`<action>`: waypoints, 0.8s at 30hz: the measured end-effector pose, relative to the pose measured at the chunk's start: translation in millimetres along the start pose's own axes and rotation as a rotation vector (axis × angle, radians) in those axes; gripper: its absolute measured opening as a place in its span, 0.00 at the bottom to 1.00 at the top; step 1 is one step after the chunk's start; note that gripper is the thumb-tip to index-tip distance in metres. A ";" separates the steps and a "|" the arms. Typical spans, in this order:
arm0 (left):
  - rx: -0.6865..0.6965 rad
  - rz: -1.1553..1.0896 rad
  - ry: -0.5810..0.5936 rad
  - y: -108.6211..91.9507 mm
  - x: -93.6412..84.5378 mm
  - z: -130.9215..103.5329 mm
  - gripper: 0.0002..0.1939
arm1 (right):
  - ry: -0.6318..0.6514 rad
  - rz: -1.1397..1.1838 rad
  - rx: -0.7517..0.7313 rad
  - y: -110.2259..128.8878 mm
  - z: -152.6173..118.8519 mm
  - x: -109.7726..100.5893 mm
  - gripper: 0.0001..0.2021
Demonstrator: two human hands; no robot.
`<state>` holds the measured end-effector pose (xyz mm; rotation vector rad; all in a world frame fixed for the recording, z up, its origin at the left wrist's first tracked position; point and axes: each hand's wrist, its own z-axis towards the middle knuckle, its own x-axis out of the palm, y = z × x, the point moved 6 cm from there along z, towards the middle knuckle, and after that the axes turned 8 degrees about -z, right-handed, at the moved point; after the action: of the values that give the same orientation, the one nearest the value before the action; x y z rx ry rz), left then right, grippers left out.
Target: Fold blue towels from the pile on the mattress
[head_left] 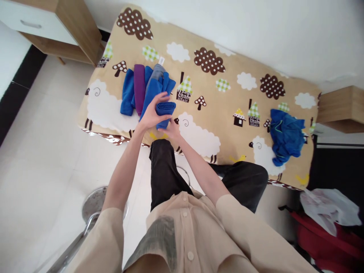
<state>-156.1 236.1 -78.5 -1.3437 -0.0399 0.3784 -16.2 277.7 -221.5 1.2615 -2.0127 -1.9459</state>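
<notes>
Both hands hold a rolled blue cloth (165,109) near the front edge of the bed. My left hand (153,113) curves around its left side and top, with thumb and fingers spread around the roll. My right hand (171,130) supports it from below and to the right. Just behind and to the left lie blue folded clothes (155,85) with a grey part and a white tag, a purple roll (139,87), and another blue roll (127,93). A crumpled blue garment (286,134) lies at the bed's right end.
The patterned bed (230,98) stands against a white wall. A wooden cabinet (76,28) is at the upper left, a wooden box-like unit (341,108) at the right. A round-based metal stand (93,204) is at lower left, a red bag (321,235) with white plastic at lower right.
</notes>
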 end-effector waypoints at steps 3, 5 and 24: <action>0.069 0.136 -0.195 -4.2 -12.9 -7.9 0.55 | -0.052 -0.046 0.037 -3.6 -12.9 -18.4 0.71; 0.086 0.247 -0.283 -6.4 -11.1 -17.2 0.53 | -0.064 -0.043 0.089 -13.5 -28.8 -35.8 0.75; -0.146 0.989 0.498 116.9 155.4 36.0 0.26 | -0.393 -0.555 0.161 -64.6 -385.3 -281.0 0.16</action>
<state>-47.5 335.4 -210.7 -1.4986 1.0594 0.8584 419.4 141.9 -68.7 1.7457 -2.1990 -2.4792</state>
